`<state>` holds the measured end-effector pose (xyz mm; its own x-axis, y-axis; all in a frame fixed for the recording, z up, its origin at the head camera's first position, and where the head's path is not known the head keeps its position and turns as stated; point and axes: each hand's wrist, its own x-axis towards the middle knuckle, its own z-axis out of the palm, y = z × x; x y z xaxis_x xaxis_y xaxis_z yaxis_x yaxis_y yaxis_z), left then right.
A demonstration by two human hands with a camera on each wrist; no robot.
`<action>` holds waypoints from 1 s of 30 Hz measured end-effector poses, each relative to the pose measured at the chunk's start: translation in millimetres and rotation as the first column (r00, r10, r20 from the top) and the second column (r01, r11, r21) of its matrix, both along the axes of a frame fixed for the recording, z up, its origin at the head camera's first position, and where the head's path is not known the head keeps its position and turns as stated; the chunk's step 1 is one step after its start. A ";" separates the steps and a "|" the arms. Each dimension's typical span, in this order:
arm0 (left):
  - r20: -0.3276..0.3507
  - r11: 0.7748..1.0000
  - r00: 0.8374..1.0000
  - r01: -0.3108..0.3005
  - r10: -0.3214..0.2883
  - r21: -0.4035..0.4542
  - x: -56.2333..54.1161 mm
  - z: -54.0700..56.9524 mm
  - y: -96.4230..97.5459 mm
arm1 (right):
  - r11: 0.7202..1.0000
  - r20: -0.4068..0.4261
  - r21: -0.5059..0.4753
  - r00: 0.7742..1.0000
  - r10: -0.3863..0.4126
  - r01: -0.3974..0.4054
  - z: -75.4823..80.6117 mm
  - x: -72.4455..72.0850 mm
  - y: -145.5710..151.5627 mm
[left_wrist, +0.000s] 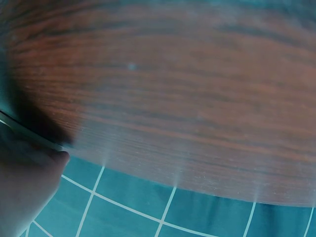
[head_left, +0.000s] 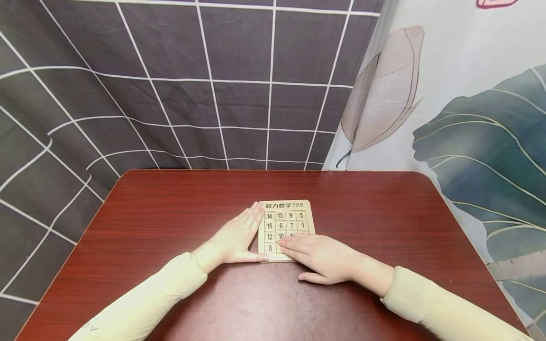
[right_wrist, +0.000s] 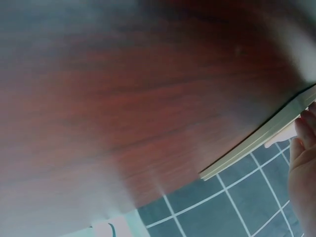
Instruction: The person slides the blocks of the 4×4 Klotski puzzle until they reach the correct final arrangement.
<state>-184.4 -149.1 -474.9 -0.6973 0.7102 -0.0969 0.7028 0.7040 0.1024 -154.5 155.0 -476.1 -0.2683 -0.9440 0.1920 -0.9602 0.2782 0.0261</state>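
Note:
A pale, wood-coloured sliding number puzzle (head_left: 285, 226) lies flat on the table, with Chinese lettering across its top and square numbered tiles below. Along its left side rests my left hand (head_left: 239, 237), fingers extended by the edge and thumb at the lower left corner. My right hand (head_left: 322, 258) lies over the lower right tiles, its straight fingers touching them and covering several numbers. In the left wrist view only part of the left hand (left_wrist: 29, 182) shows. The right wrist view catches the puzzle's side edge (right_wrist: 247, 145) beside the right hand (right_wrist: 305, 168).
The glossy reddish-brown table (head_left: 170, 208) has rounded far corners. Behind it hangs a dark curtain (head_left: 239, 104) with a white grid. A pale curtain (head_left: 448, 94) with large leaf prints hangs at the right.

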 end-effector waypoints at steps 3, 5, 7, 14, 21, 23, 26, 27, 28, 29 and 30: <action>0.000 1.000 1.000 0.001 -0.001 0.001 0.1 0.5 0.3 | 1.000 -0.003 -0.005 1.000 0.008 -0.008 2.3 -0.3 -1.9; 0.000 1.000 1.000 0.001 -0.001 -0.004 0.2 0.7 0.4 | 1.000 0.000 -0.007 1.000 0.006 -0.006 4.8 0.2 -0.5; 0.001 1.000 1.000 0.000 0.000 -0.012 0.1 0.9 0.5 | 1.000 0.008 -0.015 1.000 -0.001 0.001 7.4 1.1 2.5; -0.006 0.999 1.000 -0.001 0.000 -0.034 -1.0 0.8 0.6 | 0.998 0.023 -0.034 0.998 -0.061 0.062 8.3 5.1 25.1; -0.001 0.999 1.000 -0.003 0.003 -0.038 -1.4 0.5 0.6 | 0.996 -0.002 -0.050 0.997 -0.080 0.080 2.5 11.3 46.6; -0.002 0.999 1.000 -0.004 0.004 -0.041 -1.3 0.5 0.5 | 0.995 -0.009 -0.058 0.997 -0.077 0.076 1.0 12.2 49.1; -0.002 0.999 1.000 -0.005 0.005 -0.041 -1.0 0.9 0.7 | 0.995 -0.014 -0.066 0.997 -0.072 0.071 -1.1 12.7 50.3; -0.003 0.999 1.000 -0.004 0.004 -0.040 -0.9 1.1 0.7 | 0.995 -0.014 -0.068 0.997 -0.071 0.069 -1.5 12.7 50.0; -0.001 0.999 1.000 -0.005 0.005 -0.040 -0.7 1.3 0.7 | 0.995 -0.013 -0.067 0.998 -0.069 0.068 -1.9 12.5 49.5; 0.000 0.999 1.000 -0.005 0.005 -0.039 -0.7 1.2 0.6 | 0.996 -0.010 -0.064 0.998 -0.069 0.068 -2.3 12.4 48.5; 0.001 0.999 1.000 -0.004 0.005 -0.039 -0.6 1.1 0.5 | 0.996 -0.007 -0.062 0.998 -0.067 0.067 -2.6 12.1 47.5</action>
